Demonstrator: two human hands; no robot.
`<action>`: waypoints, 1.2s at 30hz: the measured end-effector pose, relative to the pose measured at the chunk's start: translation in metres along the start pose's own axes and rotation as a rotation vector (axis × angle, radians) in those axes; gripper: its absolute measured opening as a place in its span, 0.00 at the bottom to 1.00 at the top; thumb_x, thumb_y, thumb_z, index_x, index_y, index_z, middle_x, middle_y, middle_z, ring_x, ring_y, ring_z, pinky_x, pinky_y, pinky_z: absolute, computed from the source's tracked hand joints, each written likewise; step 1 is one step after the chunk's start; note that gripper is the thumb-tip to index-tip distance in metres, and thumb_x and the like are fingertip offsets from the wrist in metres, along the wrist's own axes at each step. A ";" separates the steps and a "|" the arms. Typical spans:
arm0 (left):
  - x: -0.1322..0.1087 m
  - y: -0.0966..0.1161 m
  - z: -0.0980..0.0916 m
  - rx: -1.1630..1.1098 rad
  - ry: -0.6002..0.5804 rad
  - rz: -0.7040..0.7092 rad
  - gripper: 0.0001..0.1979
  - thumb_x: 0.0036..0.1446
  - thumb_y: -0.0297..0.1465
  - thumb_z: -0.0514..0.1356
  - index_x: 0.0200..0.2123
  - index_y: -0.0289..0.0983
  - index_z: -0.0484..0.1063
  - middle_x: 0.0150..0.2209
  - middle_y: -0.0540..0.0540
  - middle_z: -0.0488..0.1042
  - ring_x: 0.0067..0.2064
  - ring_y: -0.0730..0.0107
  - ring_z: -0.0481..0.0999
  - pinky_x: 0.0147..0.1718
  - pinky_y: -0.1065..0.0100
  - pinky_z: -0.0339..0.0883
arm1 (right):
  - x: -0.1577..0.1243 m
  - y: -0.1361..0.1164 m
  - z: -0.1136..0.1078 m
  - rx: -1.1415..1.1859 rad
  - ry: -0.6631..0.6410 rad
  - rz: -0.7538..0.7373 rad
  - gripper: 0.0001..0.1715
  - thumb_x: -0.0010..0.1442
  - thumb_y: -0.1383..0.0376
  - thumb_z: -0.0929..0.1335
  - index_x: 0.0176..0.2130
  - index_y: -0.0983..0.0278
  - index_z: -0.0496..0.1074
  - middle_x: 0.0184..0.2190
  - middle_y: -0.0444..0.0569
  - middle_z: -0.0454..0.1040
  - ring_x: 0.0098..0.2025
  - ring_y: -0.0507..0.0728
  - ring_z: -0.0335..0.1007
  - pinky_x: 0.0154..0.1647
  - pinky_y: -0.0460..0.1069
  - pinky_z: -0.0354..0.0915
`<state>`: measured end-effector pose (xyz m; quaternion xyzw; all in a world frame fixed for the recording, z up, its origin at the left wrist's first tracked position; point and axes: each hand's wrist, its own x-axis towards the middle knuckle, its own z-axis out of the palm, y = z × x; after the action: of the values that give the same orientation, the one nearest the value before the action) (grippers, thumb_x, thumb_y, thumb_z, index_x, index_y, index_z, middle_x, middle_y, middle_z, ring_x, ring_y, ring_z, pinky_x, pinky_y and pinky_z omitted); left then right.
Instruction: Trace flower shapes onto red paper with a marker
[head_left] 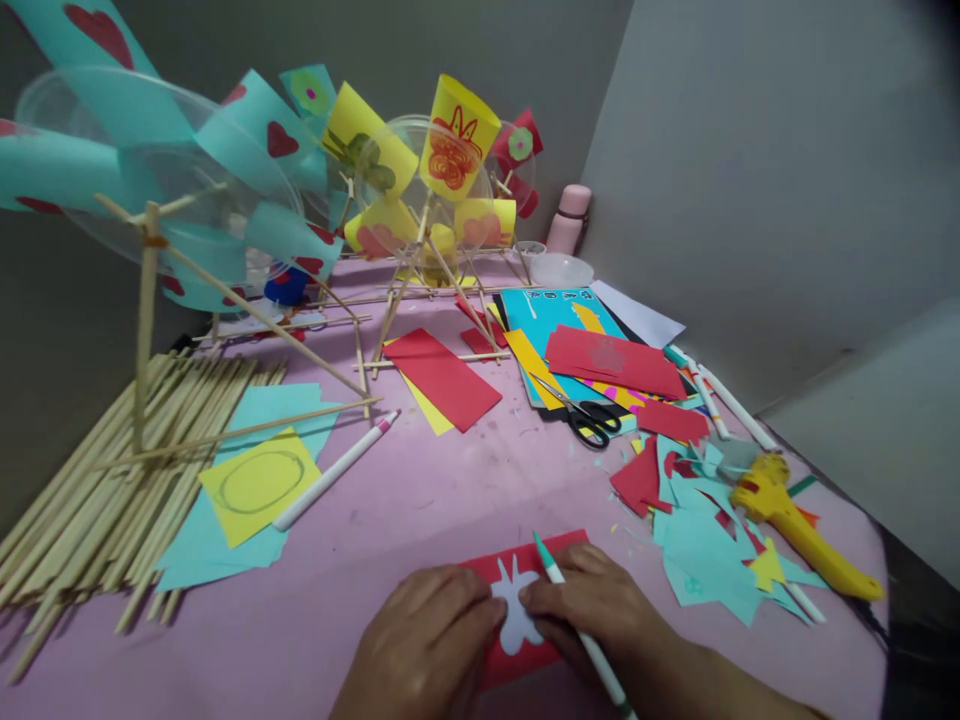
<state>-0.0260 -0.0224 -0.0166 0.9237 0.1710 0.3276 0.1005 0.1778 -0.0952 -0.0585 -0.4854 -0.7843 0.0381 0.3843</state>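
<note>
A small white paper cut-out (516, 610) lies on a red paper sheet (525, 560) at the near edge of the pink table (420, 490). My left hand (427, 640) rests on the sheet's left part, fingers curled down against the cut-out. My right hand (592, 605) presses the cut-out's right side and grips a white marker with a teal tip (559, 585), whose tip points away from me.
Paper windmills on stick frames (442, 180) stand at the back. A pile of wooden sticks (112, 490) lies left, next to a yellow sheet (259, 485) and a pink-tipped marker (337, 468). Scissors (589, 415), paper scraps (697, 520), a yellow glue gun (795, 525) lie right.
</note>
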 end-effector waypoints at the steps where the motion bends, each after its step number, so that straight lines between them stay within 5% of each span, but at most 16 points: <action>1: -0.001 0.002 0.002 0.018 -0.022 0.028 0.13 0.67 0.26 0.47 0.40 0.38 0.71 0.33 0.48 0.77 0.33 0.69 0.76 0.33 0.69 0.71 | 0.000 0.000 0.000 -0.010 -0.003 0.000 0.12 0.67 0.67 0.61 0.35 0.60 0.71 0.19 0.41 0.70 0.24 0.53 0.65 0.28 0.48 0.57; 17: -0.019 0.017 0.036 0.266 -0.007 0.088 0.21 0.70 0.30 0.39 0.39 0.34 0.71 0.34 0.47 0.76 0.35 0.66 0.73 0.35 0.65 0.68 | -0.001 0.001 0.001 -0.048 -0.063 0.040 0.17 0.68 0.66 0.59 0.31 0.60 0.71 0.18 0.41 0.69 0.24 0.53 0.63 0.28 0.48 0.58; 22: -0.012 0.016 0.030 0.229 -0.003 0.046 0.24 0.71 0.32 0.36 0.36 0.37 0.71 0.32 0.49 0.76 0.32 0.69 0.74 0.32 0.68 0.68 | -0.002 0.001 0.002 -0.040 -0.037 0.024 0.16 0.69 0.65 0.59 0.32 0.60 0.71 0.19 0.41 0.69 0.24 0.53 0.63 0.27 0.48 0.58; 29: -0.001 0.008 0.008 0.138 0.087 0.054 0.13 0.67 0.24 0.47 0.36 0.39 0.71 0.28 0.52 0.73 0.30 0.72 0.75 0.33 0.71 0.69 | -0.001 0.001 0.001 -0.017 -0.048 0.033 0.15 0.69 0.67 0.59 0.34 0.60 0.71 0.19 0.41 0.69 0.25 0.53 0.63 0.28 0.47 0.58; 36: -0.009 0.010 0.024 0.207 0.000 0.099 0.18 0.69 0.27 0.41 0.40 0.37 0.70 0.33 0.49 0.76 0.31 0.71 0.75 0.32 0.71 0.70 | 0.001 -0.001 -0.001 0.002 -0.023 0.033 0.15 0.69 0.67 0.59 0.33 0.60 0.71 0.19 0.40 0.69 0.25 0.53 0.62 0.28 0.47 0.57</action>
<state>-0.0149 -0.0370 -0.0372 0.9366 0.1580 0.3126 -0.0119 0.1781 -0.0951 -0.0567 -0.4974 -0.7806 0.0505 0.3752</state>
